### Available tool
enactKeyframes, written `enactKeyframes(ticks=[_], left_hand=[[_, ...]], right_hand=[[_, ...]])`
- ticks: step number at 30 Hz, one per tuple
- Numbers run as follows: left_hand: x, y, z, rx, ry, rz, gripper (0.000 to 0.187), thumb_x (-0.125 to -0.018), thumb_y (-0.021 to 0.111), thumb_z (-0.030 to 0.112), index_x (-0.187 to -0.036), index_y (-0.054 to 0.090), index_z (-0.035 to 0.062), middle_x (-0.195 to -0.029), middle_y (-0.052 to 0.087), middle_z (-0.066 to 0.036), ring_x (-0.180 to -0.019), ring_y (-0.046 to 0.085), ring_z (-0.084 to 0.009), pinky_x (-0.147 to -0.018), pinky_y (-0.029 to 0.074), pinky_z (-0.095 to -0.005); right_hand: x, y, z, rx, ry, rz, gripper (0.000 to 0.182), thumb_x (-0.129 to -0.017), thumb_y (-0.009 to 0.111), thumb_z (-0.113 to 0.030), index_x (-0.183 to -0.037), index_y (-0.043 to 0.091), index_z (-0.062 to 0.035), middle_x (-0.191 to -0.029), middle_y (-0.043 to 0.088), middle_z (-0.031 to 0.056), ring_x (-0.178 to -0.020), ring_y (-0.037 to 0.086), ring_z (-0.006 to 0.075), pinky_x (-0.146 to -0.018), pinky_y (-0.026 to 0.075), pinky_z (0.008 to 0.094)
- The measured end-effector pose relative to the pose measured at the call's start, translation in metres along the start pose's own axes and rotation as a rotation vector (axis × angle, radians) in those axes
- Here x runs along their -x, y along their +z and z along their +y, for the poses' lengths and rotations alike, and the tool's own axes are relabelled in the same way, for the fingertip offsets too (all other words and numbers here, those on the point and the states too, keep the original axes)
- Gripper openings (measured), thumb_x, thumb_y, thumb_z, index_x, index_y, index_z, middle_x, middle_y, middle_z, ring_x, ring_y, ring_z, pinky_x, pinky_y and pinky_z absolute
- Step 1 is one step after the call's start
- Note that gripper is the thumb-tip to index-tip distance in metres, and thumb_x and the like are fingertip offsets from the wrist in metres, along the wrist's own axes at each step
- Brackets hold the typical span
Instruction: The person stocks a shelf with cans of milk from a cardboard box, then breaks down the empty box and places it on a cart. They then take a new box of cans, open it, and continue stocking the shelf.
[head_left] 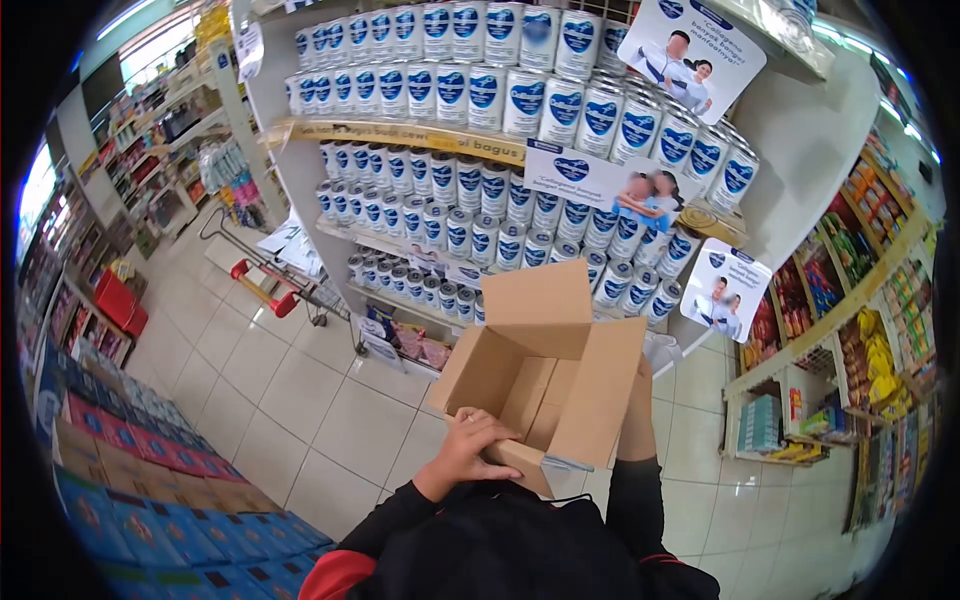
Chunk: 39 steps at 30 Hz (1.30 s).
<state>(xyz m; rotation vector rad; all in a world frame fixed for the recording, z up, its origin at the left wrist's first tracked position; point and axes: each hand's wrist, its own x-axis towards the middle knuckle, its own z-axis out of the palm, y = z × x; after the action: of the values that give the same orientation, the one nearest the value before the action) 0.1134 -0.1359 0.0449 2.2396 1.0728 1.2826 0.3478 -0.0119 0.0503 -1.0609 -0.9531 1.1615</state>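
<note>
A shopper's-eye view down a store aisle shows a person in dark sleeves holding an open, brown cardboard box (603, 398) at the center of the frame, its flaps spread and its bare, seamed bottom in view. The left hand (474, 446) grasps the box at its near left edge, fingers bent over the rim and thumb against the near flap. The right hand (640, 408) is at the outer right side of the box, largely hidden behind the raised right flap; how firmly it is closed cannot be told.

Just beyond the box, white metal cans with blue heart-shaped labels (526, 100) stand in close rows on a tall white shelf unit (800, 130), which spans the top center of the frame. Printed white promotional cards (727, 290) are fixed along its shelves and right side.

At center left, a metal cart with a red handle (268, 290) stands on pale, glossy floor tiles (345, 425). A red plastic bin (121, 298) sits farther left. Stacked blue cartons (165, 530) fill the lower left of the frame, while shelves of colorful packets (870, 340) line the right side.
</note>
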Motion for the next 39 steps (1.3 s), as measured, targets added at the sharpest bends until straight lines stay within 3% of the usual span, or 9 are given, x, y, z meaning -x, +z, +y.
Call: enactKeyframes(ticks=[5,12,16,18,22,24,30,34,39], left_hand=[[0.016,0.033,-0.037,0.530,-0.255,0.242,0.039,-0.067,0.068,0.040,-0.080,0.057,0.0051,-0.074,0.055,-0.004,-0.070,0.049,-0.0144,-0.060,0.037,-0.0281],[0.023,0.037,-0.098,0.860,-0.810,0.609,0.039,-0.088,0.036,0.035,-0.097,0.052,0.0011,-0.088,0.054,-0.004,-0.081,0.048,-0.0132,-0.074,0.039,-0.0263],[-0.016,-0.036,-0.026,0.342,-0.377,0.771,0.030,-0.085,0.039,0.026,-0.092,0.055,0.0016,-0.087,0.054,-0.007,-0.080,0.049,-0.0151,-0.073,0.039,-0.0290],[-0.031,-0.061,0.030,0.011,0.022,0.513,0.027,-0.081,0.047,0.027,-0.092,0.054,0.0037,-0.094,0.055,-0.010,-0.091,0.050,-0.0188,-0.078,0.038,-0.0304],[-0.070,-0.026,0.080,-0.303,0.075,0.040,0.026,-0.072,0.058,0.019,-0.095,0.057,0.0071,-0.096,0.055,-0.008,-0.092,0.051,-0.0227,-0.079,0.038,-0.0347],[-0.072,-0.018,0.074,-0.410,0.032,-0.005,0.027,-0.071,0.059,0.019,-0.096,0.058,0.0088,-0.098,0.055,-0.006,-0.094,0.051,-0.0232,-0.081,0.038,-0.0355],[-0.088,-0.024,0.073,-0.427,-0.346,-0.261,0.024,-0.070,0.061,0.019,-0.093,0.059,0.0107,-0.097,0.056,-0.004,-0.093,0.053,-0.0223,-0.082,0.039,-0.0375],[-0.098,-0.014,0.045,-0.445,-0.234,-0.214,0.026,-0.069,0.062,0.019,-0.093,0.059,0.0112,-0.099,0.055,-0.005,-0.095,0.051,-0.0236,-0.084,0.038,-0.0392],[-0.105,-0.013,0.044,-0.507,-0.048,-0.127,0.040,-0.069,0.061,0.035,-0.104,0.057,0.0164,-0.112,0.049,-0.010,-0.108,0.043,-0.0313,-0.093,0.032,-0.0445]], right_hand=[[-0.002,0.002,-0.053,0.645,0.015,-0.031,0.031,-0.080,0.054,-0.029,-0.074,0.057,0.0016,-0.071,0.058,0.0105,-0.065,0.053,0.0164,-0.059,0.041,0.0275],[-0.013,0.033,-0.076,1.154,-0.053,-0.287,0.050,-0.075,0.052,-0.044,-0.085,0.058,0.0038,-0.084,0.059,0.0220,-0.085,0.056,0.0343,-0.074,0.043,0.0393],[-0.001,0.041,-0.093,1.359,-0.191,-0.235,0.048,-0.073,0.056,-0.042,-0.090,0.056,0.0022,-0.081,0.059,0.0230,-0.083,0.057,0.0333,-0.070,0.044,0.0404],[0.006,0.044,-0.104,1.443,-0.219,-0.196,0.046,-0.073,0.058,-0.041,-0.091,0.055,0.0016,-0.080,0.058,0.0236,-0.081,0.058,0.0328,-0.068,0.045,0.0405],[-0.024,0.061,-0.122,1.432,-0.246,-0.437,0.041,-0.075,0.058,-0.034,-0.095,0.053,0.0010,-0.084,0.058,0.0211,-0.070,0.059,0.0339,-0.060,0.046,0.0405],[-0.035,0.078,-0.128,0.290,0.058,-0.367,0.043,-0.077,0.056,-0.032,-0.105,0.048,-0.0001,-0.093,0.057,0.0193,-0.081,0.058,0.0311,-0.067,0.046,0.0387],[-0.012,0.069,-0.137,-0.572,0.337,-0.899,0.044,-0.080,0.050,-0.017,-0.120,0.036,-0.0034,-0.110,0.050,0.0175,-0.104,0.046,0.0278,-0.085,0.039,0.0415],[-0.009,0.033,-0.105,0.727,-0.449,-0.525,0.052,-0.070,0.064,-0.025,-0.110,0.045,0.0028,-0.109,0.050,0.0228,-0.101,0.050,0.0301,-0.081,0.041,0.0362],[-0.020,0.016,-0.090,1.029,-0.081,-0.686,0.061,-0.060,0.072,-0.034,-0.100,0.050,0.0069,-0.091,0.056,0.0213,-0.088,0.055,0.0293,-0.075,0.042,0.0334]])
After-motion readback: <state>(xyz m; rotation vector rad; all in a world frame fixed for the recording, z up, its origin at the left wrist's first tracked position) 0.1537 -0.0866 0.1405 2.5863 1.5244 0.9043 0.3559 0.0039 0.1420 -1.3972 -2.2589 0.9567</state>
